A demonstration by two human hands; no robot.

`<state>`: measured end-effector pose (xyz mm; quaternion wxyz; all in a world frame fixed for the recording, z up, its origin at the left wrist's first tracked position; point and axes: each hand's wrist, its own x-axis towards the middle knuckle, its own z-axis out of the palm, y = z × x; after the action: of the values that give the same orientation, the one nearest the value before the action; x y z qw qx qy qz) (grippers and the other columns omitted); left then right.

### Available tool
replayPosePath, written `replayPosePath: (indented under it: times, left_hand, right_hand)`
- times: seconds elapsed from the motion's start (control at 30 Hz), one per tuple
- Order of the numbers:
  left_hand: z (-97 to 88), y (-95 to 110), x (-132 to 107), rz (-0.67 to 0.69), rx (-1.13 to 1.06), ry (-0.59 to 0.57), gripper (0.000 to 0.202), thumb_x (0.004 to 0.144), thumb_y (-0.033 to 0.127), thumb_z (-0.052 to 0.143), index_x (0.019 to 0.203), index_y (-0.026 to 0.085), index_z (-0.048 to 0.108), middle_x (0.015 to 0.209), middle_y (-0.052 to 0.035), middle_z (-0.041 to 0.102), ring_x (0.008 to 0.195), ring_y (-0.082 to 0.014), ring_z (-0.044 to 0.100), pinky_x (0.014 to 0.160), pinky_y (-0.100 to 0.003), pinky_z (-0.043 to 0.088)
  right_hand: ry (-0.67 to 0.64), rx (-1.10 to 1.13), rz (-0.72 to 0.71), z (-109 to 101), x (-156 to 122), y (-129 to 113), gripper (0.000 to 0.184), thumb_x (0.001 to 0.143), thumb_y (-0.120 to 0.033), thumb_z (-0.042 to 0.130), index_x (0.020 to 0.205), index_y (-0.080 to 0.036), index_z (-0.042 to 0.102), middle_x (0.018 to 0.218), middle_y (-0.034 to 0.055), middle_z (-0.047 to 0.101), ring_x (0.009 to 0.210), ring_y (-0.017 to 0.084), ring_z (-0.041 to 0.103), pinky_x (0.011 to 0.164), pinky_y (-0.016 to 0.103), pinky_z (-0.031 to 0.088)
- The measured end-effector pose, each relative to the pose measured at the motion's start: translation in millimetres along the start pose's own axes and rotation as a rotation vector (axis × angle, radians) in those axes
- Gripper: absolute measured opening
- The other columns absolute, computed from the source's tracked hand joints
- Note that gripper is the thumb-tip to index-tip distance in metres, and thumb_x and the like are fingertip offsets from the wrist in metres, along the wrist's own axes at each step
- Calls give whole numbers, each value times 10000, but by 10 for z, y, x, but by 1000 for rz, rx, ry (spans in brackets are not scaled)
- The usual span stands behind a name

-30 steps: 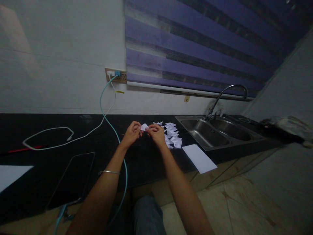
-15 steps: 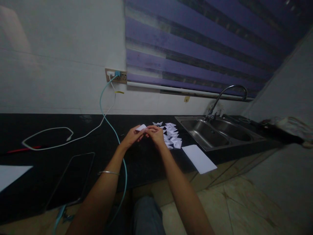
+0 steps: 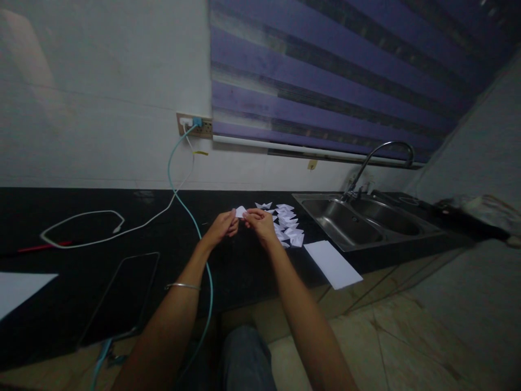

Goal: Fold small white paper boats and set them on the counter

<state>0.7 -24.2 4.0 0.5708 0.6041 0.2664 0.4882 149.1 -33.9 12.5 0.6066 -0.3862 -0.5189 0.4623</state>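
Observation:
Between my two hands is a small folded piece of white paper (image 3: 241, 211), held up above the black counter. My left hand (image 3: 222, 227) pinches its left edge, fingers curled. On its right side, the thumb and fingers of my right hand (image 3: 260, 224) grip it. Just right of my right hand lie several folded paper boats (image 3: 288, 222), grouped close together; that hand partly hides some of them. A stack of white paper sheets (image 3: 332, 264) rests at the counter's front edge, nearer to me than the boats.
A double steel sink (image 3: 345, 222) with a curved faucet (image 3: 378, 146) is at the right. A tablet-like dark device (image 3: 120, 298) lies on the left, near a white cable (image 3: 81, 247) and white paper (image 3: 24, 290). A teal cable (image 3: 191, 209) runs from the wall socket past my left arm.
The folded paper has turned between my fingers and now shows as a smaller, more upright piece. My left fingers have shifted on it. The boats and sheets stay put.

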Motion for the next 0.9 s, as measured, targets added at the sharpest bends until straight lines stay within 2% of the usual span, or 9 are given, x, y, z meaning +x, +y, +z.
replayPosePath:
  times: [0.2,0.37,0.5,0.6,0.77,0.9]
  left_hand:
    - [-11,1,-7,3,53,28,497,808,614,523,591,185,400,484,71,318,366,-49,301,341,-173,251]
    - [-57,-51,24,-36,38,-21,554,815,679,432,552,193,382,451,65,304,341,-56,295,338,-186,238]
    - [-53,-53,26,13,143,80,559,802,681,453,529,199,380,424,63,304,327,-59,291,342,-199,237]
    - [-39,-15,11,43,210,129,568,810,679,436,518,194,399,407,57,316,326,-61,294,351,-202,246]
    - [-25,47,-5,56,169,169,545,799,655,482,515,200,384,409,64,311,320,-59,282,341,-201,234]
    - [2,83,-35,40,289,130,491,780,593,564,558,158,515,416,40,397,347,-65,335,348,-194,231]
  right_hand:
    - [14,-18,3,-11,20,42,304,592,-366,781,768,-140,679,628,40,693,449,107,544,469,228,429]
    - [29,-18,6,-14,26,55,323,590,-380,784,783,-143,679,638,42,694,461,113,553,466,227,425]
    - [15,-2,12,-17,24,54,333,596,-386,781,795,-141,672,634,39,687,454,106,542,458,221,423]
    - [-40,-25,-5,-14,13,41,360,627,-398,759,870,-147,669,646,31,685,479,112,560,477,223,444]
    - [-88,-56,-79,1,-7,6,392,632,-374,753,950,-163,660,610,-9,657,509,119,576,514,227,465]
    - [-52,-32,-83,5,-5,12,384,618,-372,763,923,-168,650,566,-26,630,477,115,558,497,226,459]
